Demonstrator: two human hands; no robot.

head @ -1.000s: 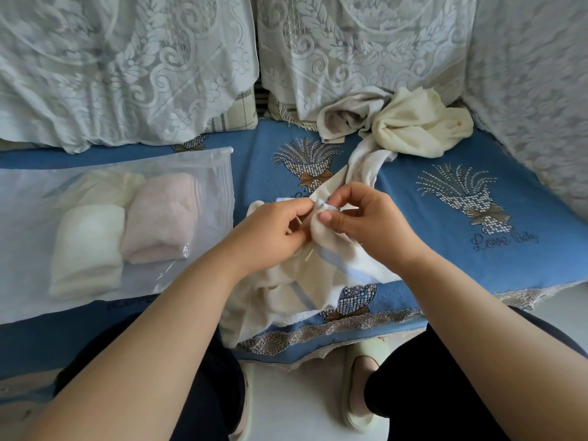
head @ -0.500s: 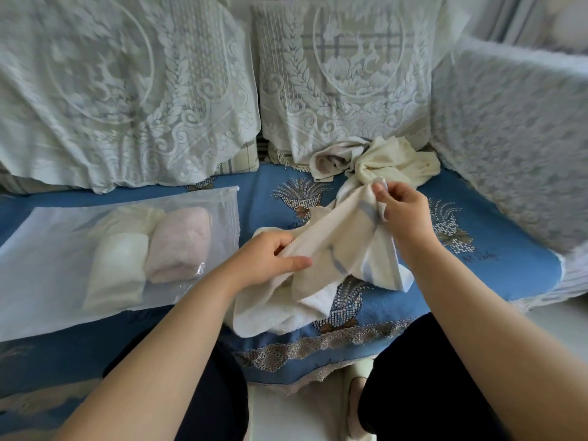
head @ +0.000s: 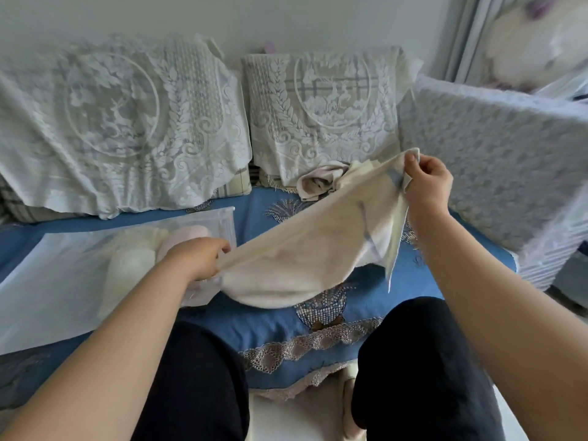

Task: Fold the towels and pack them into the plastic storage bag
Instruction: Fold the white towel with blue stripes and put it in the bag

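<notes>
A cream towel with thin blue stripes (head: 305, 237) hangs stretched in the air above the blue sofa seat (head: 445, 281). My left hand (head: 199, 257) pinches its lower left corner, and my right hand (head: 428, 183) pinches its upper right corner, held higher. The middle of the towel sags down to the seat. The clear plastic storage bag (head: 63, 281) lies flat on the seat at the left, with a folded white towel (head: 127, 268) and a folded pink towel (head: 187, 237) inside. A crumpled beige towel (head: 321, 183) lies at the back of the seat, partly hidden behind the stretched one.
Two lace-covered back cushions (head: 127, 122) stand behind the seat. A lace-covered armrest (head: 496, 173) rises at the right. My dark-trousered knees (head: 413, 361) are at the seat's front edge, which carries a lace trim (head: 302, 345).
My hands have moved apart, the right one up and to the right, the left one toward the bag. The bunched towel has been pulled out taut between them. The camera has tilted upward.
</notes>
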